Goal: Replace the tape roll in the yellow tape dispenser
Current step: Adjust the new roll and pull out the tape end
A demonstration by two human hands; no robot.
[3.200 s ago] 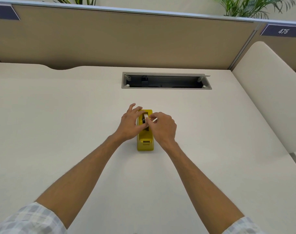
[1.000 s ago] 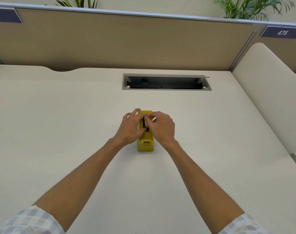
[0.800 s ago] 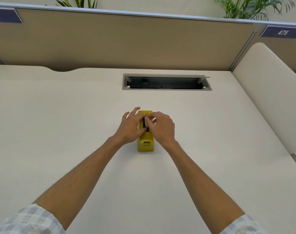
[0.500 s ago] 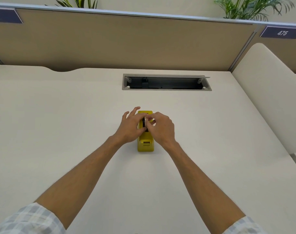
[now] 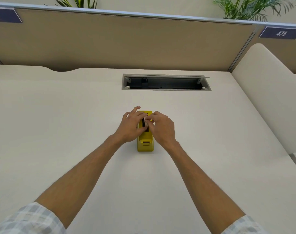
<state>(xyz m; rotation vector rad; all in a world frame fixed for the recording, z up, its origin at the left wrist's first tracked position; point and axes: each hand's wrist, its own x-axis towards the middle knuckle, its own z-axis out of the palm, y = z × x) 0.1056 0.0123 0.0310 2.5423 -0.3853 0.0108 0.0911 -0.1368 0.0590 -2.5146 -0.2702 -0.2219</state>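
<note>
Beige partition panels (image 5: 127, 41) close off the back of a pale, bare surface (image 5: 59, 132), with an open cable slot (image 5: 165, 81) set into it beyond the work. Near the middle stands the yellow tape dispenser (image 5: 145, 144), its cutter end toward the person, and both hands are crowded over its far half. The left hand (image 5: 131, 127) lies against the dispenser's left side with its thumb pressed to the body, steadying it rather than closing around it. The right hand (image 5: 162, 128) has thumb and forefinger pinched together on something small and whitish at the dark slot on top; it is too small to say whether that is the tape roll (image 5: 145, 119) itself or its hub, so what that grip is clamped on I cannot tell for certain. This looks like the seating or freeing of the roll in its cradle. Next, I would judge, calls for a straight, level move along the slot while the left hand keeps the base from tipping.
</note>
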